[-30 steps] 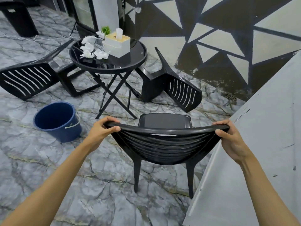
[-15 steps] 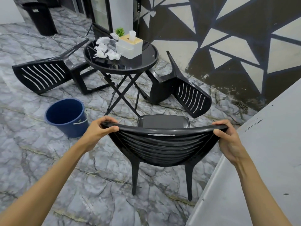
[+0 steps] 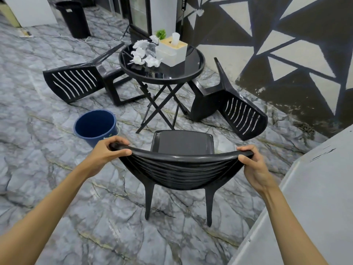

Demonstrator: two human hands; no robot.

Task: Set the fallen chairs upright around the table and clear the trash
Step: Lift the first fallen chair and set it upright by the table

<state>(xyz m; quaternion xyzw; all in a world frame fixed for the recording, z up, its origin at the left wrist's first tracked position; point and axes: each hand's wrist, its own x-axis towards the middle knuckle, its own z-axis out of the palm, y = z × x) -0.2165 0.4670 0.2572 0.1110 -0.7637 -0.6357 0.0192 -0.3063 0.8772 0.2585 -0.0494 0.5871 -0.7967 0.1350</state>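
Both hands — left point(image 3: 107, 152), right point(image 3: 254, 165) — grip the upright chair point(image 3: 181, 165); blue bucket point(image 3: 95, 125) looks empty.

Black upright chair point(image 3: 181, 165) standing w/ seat facing round table point(image 3: 193, 73), two chairs point(image 3: 76, 83) point(image 3: 238, 109) lying toppled beside it, crumpled tissues point(image 3: 143, 56) sitting on top

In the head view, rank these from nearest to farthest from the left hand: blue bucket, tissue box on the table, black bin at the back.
From the left hand, gripping the upright chair's backrest:
1. Blue bucket, on the floor just beyond the hand.
2. Tissue box, on the round table, ahead and to the right.
3. Black bin, far back left by the wall.
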